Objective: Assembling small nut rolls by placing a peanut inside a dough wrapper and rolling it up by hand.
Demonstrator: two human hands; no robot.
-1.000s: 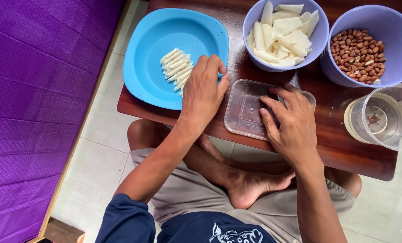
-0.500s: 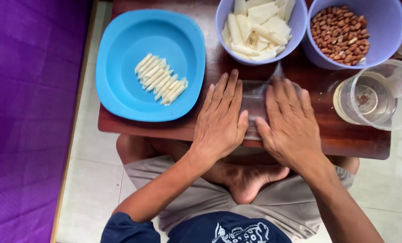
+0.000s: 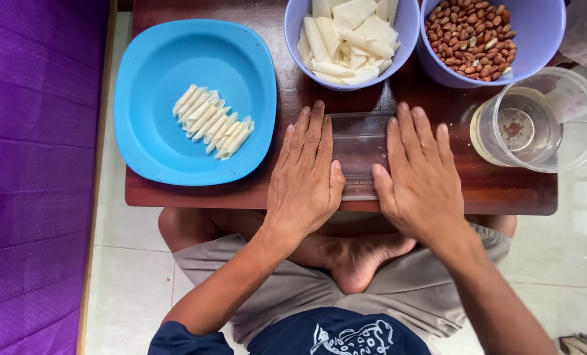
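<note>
Currently:
left hand [image 3: 304, 187]: flat, fingers together, on clear tray's left edge
right hand [image 3: 417, 184]: flat, fingers slightly spread, on right edge
clear tray [image 3: 359, 151]: on surface [image 3: 503, 190], between both hands

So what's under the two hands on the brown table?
A clear flat plastic board lies under the left hand and right hand, showing between them. Whatever they press beneath the palms is covered and cannot be seen.

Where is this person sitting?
Probably at home, cross-legged on a white tiled floor at a low wooden table. A bowl of peanuts and a blue plate of small rolled wrappers suggest snack making.
</note>
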